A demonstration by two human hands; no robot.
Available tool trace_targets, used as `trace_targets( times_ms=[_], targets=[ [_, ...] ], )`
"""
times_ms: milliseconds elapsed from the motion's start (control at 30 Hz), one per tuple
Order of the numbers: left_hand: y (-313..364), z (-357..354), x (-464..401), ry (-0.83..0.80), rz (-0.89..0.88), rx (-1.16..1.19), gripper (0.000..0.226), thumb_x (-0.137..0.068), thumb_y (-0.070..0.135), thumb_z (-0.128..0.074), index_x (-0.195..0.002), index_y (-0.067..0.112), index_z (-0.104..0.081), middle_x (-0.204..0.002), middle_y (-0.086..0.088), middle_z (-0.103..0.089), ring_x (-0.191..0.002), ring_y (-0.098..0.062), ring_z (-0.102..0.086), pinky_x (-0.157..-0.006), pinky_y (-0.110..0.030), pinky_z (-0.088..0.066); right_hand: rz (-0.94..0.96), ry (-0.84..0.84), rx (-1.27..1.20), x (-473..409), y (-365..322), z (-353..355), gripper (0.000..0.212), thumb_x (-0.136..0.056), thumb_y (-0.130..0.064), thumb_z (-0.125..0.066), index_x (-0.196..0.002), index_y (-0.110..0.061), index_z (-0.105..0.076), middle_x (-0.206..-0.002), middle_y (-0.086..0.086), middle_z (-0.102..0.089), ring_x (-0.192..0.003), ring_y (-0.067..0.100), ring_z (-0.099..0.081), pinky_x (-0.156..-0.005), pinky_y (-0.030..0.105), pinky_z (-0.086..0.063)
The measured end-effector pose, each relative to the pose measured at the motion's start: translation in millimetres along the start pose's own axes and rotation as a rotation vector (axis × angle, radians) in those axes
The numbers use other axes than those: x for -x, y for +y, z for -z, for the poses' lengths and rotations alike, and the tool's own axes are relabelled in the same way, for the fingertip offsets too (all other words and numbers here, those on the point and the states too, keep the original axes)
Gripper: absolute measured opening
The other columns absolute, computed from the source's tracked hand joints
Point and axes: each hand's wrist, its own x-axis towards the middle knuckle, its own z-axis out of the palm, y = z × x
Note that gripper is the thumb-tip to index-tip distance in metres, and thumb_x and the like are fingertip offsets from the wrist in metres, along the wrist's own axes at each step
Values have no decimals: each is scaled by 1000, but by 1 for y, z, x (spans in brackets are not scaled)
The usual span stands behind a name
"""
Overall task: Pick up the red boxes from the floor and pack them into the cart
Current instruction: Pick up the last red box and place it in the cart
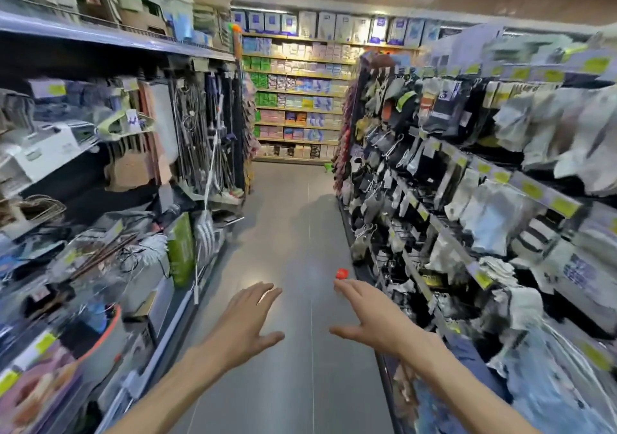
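I am looking down a shop aisle, with a rack of mops and housewares on my left [110,153], a rack of hanging socks on my right [474,166] and a far shelf [297,99] across the end. The grey floor [293,220] runs between them; no cart is in view. My left hand [247,320] and right hand [370,316] are held out ahead, well apart, fingers straight and spread, each holding nothing. One small red box [342,273] lies on the floor near the foot of the right rack, showing just above my right fingertips [338,284], though farther off along the aisle. It is blurred, but I judge it light and stiff, likely card, so I would take it by two opposite sides.
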Motion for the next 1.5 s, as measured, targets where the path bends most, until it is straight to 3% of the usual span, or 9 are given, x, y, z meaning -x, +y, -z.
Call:
trace_targets(
  times_ms=[167, 300, 567, 767, 1000, 1333, 1500],
  targets=[
    [-79, -24, -129, 21, -18, 0, 84, -78, 69, -53, -146, 24, -34, -148, -2, -38, -136, -24, -36, -112, -39, -31, -22, -1, 33, -126, 63, -9, 102, -75, -78, -43, -153, -15, -28, -152, 3, -40, -139, 21, -37, -115, 29, -28],
    [-133, -32, -228, 9, -15, 5, 85, -78, 70, -49, -148, 26, -32, -150, 1, -36, -138, -22, -31, -113, -35, -24, -53, 9, 38, -217, 110, -6, 91, -84, -66, -58, -154, -16, -28, -153, 3, -38, -140, 20, -34, -114, 26, -23],
    [-222, -67, -421, -26, -85, 45, 86, -78, 68, -50, -149, 23, -33, -150, -2, -39, -138, -23, -33, -114, -34, -24, -135, 2, -16, -380, 223, -22, 88, -84, -61, -64, -152, -17, -30, -151, 2, -40, -138, 19, -36, -114, 30, -30],
    [-296, -113, -579, -64, -121, 28, 83, -80, 65, -52, -150, 24, -31, -151, 0, -36, -137, -23, -34, -113, -34, -25, -189, -21, -74, -522, 342, -69, 96, -75, -78, -50, -152, -26, -27, -149, -7, -41, -136, 14, -39, -110, 34, -38],
    [-373, -150, -772, -105, -156, 30, 81, -83, 65, -53, -150, 25, -30, -152, 3, -35, -137, -21, -34, -113, -30, -22, -222, -40, -50, -684, 466, -76, 98, -75, -78, -45, -151, -18, -31, -148, 0, -43, -136, 19, -40, -113, 32, -33],
    [-487, -199, -1007, -99, -277, 69, 77, -88, 60, -54, -151, 26, -26, -153, 3, -33, -139, -20, -32, -113, -34, -28, -333, -6, -40, -876, 593, -83, 86, -84, -61, -63, -153, -23, -28, -151, -1, -41, -139, 17, -37, -113, 29, -30],
    [-531, -232, -1135, -140, -436, 110, 75, -90, 54, -58, -151, 22, -27, -152, 0, -34, -137, -21, -32, -110, -30, -24, -506, 28, -48, -936, 654, -100, 97, -79, -84, -40, -152, -22, -29, -150, 0, -42, -138, 20, -39, -113, 34, -34]
  ],
)
